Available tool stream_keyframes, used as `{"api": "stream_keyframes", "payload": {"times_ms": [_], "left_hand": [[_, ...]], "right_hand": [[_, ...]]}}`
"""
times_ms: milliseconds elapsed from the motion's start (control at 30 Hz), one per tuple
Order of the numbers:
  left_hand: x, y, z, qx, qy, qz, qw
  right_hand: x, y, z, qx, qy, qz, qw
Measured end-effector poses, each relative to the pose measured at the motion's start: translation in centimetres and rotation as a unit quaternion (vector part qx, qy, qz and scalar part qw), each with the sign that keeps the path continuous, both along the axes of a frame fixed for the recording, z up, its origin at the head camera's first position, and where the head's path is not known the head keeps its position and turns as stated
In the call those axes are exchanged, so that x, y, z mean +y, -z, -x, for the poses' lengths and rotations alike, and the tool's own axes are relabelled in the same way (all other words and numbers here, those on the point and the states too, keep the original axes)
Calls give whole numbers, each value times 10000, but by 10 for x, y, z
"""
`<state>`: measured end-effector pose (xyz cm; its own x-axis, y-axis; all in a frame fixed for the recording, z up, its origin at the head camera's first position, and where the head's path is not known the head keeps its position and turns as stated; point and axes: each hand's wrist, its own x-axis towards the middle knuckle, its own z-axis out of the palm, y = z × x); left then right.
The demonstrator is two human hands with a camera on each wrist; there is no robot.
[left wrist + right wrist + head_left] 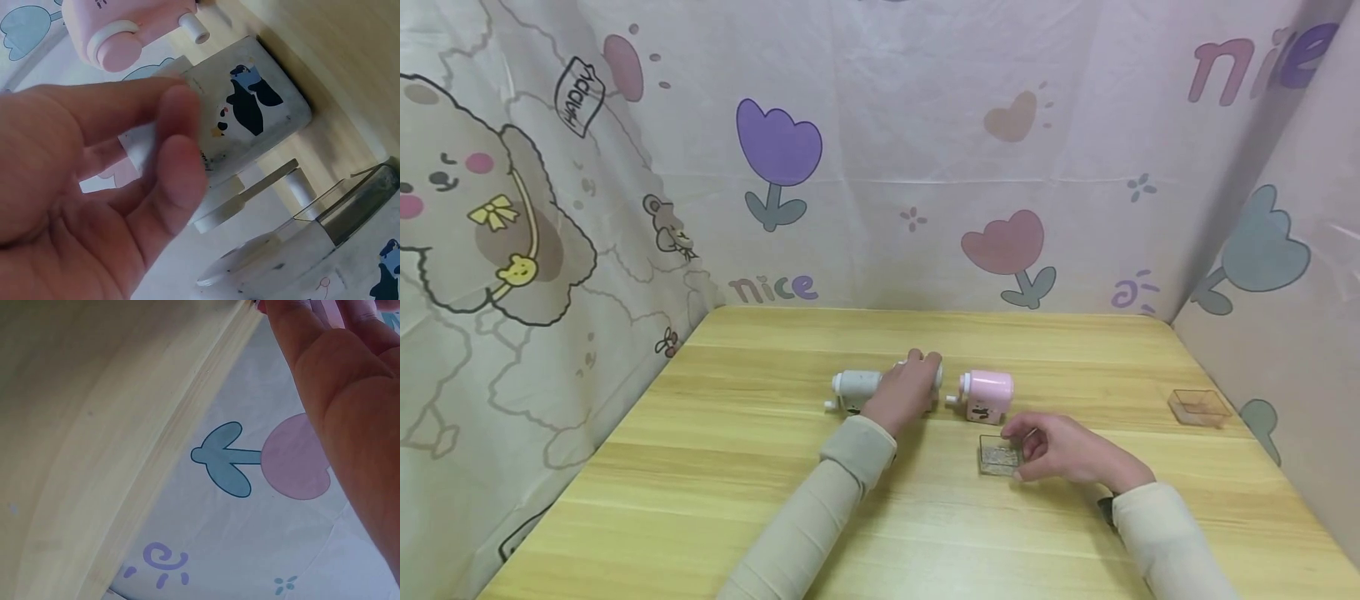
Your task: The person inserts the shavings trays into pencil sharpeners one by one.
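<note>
Three hand-crank pencil sharpeners stand in a row: a grey one [859, 385] at the left, a whitish one [250, 119] in the middle and a pink one [988, 396] at the right. My left hand [906, 392] grips the middle sharpener from above with bent fingers, covering most of it in the head view. Before the pink sharpener, my right hand [1063, 450] pinches a clear shavings drawer [998, 458] by its right side, with dark residue inside. The drawer is out of sight in the right wrist view, where part of my right hand [350, 394] shows.
Another clear drawer [1198, 408], orange-tinted, lies near the right edge of the wooden table [737, 500]. Printed cloth [887, 125] hangs behind the table and along both sides. The sharpeners' white cranks [831, 406] point left.
</note>
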<state>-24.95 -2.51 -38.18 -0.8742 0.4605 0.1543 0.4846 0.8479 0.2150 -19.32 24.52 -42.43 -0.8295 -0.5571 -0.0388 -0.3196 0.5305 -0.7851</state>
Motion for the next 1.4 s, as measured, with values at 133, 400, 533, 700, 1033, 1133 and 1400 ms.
{"api": "stream_keyframes", "payload": {"times_ms": [133,400,533,700,1033,1133,1400], "left_hand": [[-1,1,-1,-29,-28,12,10000],[-8,3,-3,-86,123,-107,9998],[-10,-1,-8,-234,163,-17,9996],[-10,-9,-18,-287,248,158,9992],[-10,-27,-45,-498,422,280,9975],[-10,-29,-52,-575,454,306,9968],[-12,-27,-58,-747,480,229,9958]], "right_hand": [[0,0,1,-20,-11,26,10000],[-1,3,0,-38,-83,135,9999],[0,4,0,-44,-84,120,9999],[0,4,0,-53,-99,147,9998],[1,3,0,-39,-85,170,9998],[1,2,0,-58,-67,172,9998],[1,2,-1,-102,-40,238,9997]]}}
